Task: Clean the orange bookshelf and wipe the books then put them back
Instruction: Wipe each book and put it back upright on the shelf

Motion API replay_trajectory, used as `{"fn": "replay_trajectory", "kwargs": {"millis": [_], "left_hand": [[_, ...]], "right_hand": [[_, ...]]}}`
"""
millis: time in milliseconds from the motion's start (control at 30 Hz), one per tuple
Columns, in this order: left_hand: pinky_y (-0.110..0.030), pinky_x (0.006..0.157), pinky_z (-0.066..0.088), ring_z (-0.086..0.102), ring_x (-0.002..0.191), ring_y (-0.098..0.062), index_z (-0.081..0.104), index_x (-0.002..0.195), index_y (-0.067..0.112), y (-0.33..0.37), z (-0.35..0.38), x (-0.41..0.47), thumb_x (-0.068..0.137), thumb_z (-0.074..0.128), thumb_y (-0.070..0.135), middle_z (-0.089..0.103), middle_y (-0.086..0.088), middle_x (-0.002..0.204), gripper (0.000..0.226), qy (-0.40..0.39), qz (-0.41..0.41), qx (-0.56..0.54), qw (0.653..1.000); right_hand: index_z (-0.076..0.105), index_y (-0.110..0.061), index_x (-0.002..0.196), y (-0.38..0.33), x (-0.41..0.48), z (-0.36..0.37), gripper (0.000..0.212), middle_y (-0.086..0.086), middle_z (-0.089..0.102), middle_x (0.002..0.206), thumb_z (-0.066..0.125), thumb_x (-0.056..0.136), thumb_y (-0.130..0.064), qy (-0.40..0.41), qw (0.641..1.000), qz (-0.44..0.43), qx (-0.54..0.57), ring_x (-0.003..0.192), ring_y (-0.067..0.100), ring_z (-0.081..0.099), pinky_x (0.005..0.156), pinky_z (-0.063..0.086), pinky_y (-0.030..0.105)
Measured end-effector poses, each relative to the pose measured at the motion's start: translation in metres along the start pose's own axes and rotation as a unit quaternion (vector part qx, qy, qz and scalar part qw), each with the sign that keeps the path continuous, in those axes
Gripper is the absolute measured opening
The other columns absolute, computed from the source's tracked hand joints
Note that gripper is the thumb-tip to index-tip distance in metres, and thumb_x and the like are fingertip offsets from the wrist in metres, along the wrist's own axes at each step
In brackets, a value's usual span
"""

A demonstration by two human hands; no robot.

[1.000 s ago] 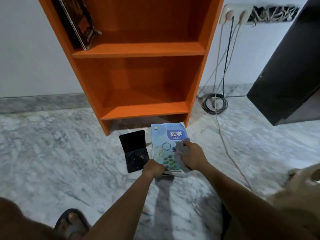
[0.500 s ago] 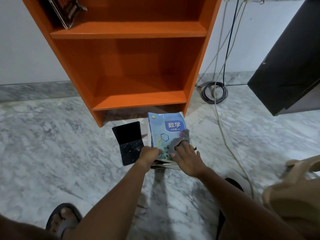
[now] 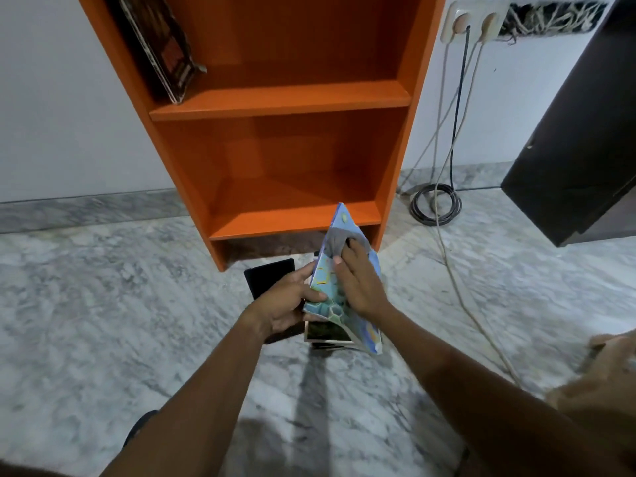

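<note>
The orange bookshelf [image 3: 275, 98] stands against the wall, its lower compartment bare. A dark book [image 3: 161, 53] leans at the left of the upper shelf. My left hand [image 3: 285, 297] grips the left edge of a light blue textbook [image 3: 344, 304], which is tilted up off the floor. My right hand [image 3: 354, 277] presses a grey cloth [image 3: 339, 241] against its cover. Under the blue textbook lies another book [image 3: 327, 333] on the floor. A black notebook [image 3: 268, 275] lies beside it, partly hidden by my left hand.
Marble floor [image 3: 103, 321] all around. A coiled black cable [image 3: 435, 204] and white cords run from wall sockets [image 3: 471, 24] down the right side. A dark cabinet [image 3: 578, 149] stands at the far right. A sandal [image 3: 137, 428] shows at the lower left.
The blue textbook has been lifted from lying flat to standing tilted on edge in my left hand. My right hand with the cloth has slid up toward the book's top.
</note>
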State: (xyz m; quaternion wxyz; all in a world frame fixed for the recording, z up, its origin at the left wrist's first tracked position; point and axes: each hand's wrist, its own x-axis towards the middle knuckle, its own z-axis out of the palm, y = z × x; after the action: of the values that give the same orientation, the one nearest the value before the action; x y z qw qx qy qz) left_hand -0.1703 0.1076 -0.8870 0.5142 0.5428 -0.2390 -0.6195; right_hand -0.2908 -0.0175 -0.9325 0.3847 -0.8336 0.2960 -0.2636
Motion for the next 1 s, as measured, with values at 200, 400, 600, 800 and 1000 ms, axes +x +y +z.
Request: {"fn": "replay_trajectory", "kwargs": {"millis": [200,400,600,800,1000], "left_hand": [[-0.043,0.076,0.058,0.059,0.120,-0.048,0.046,0.149,0.033,0.034,0.009,-0.034,0.087,0.059,-0.009,0.061,-0.020,0.139,0.076,-0.082,0.057,-0.007,0.995],[-0.048,0.090,0.057,0.058,0.125,-0.043,0.044,0.151,0.028,0.047,0.005,-0.048,0.087,0.058,-0.010,0.061,-0.012,0.140,0.075,-0.071,0.128,-0.021,0.989],[-0.048,0.087,0.059,0.058,0.125,-0.044,0.047,0.147,0.026,0.062,-0.007,-0.057,0.094,0.050,-0.011,0.063,-0.014,0.137,0.065,-0.010,0.171,-0.092,0.981],[-0.036,0.080,0.061,0.071,0.106,-0.022,0.049,0.145,0.031,0.077,-0.001,-0.057,0.099,0.053,-0.004,0.072,0.000,0.123,0.058,0.135,0.153,0.039,0.978],[-0.056,0.096,0.054,0.061,0.125,-0.028,0.017,0.155,0.051,0.092,0.041,-0.038,0.085,0.073,0.054,0.050,0.007,0.149,0.089,0.136,0.189,-0.024,0.972]], "right_hand": [[0.054,-0.012,0.117,-0.008,0.035,-0.053,0.023,0.014,0.048,0.128,0.042,0.107,-0.029,0.125,0.989,0.081,0.011,0.111,0.022,0.044,0.095,0.042,0.044],[0.056,-0.010,0.121,-0.006,0.013,-0.061,0.033,0.017,0.065,0.114,0.053,0.102,-0.037,0.092,0.935,0.270,0.209,0.095,0.032,0.065,0.084,0.056,0.047],[0.065,-0.009,0.129,-0.036,0.002,-0.072,0.036,0.015,0.067,0.129,0.047,0.106,-0.029,-0.049,0.740,0.281,0.610,0.069,0.020,0.077,0.050,0.059,0.029],[0.069,-0.009,0.127,-0.061,0.021,-0.097,0.046,0.016,0.073,0.121,0.075,0.083,-0.022,-0.006,0.862,0.228,0.453,0.103,0.039,0.073,0.070,0.061,0.040],[0.068,-0.009,0.081,-0.096,0.015,-0.082,0.014,0.012,0.068,0.067,0.072,0.089,-0.020,0.061,0.998,0.003,0.019,0.063,0.031,0.066,0.057,0.053,0.043]]}}
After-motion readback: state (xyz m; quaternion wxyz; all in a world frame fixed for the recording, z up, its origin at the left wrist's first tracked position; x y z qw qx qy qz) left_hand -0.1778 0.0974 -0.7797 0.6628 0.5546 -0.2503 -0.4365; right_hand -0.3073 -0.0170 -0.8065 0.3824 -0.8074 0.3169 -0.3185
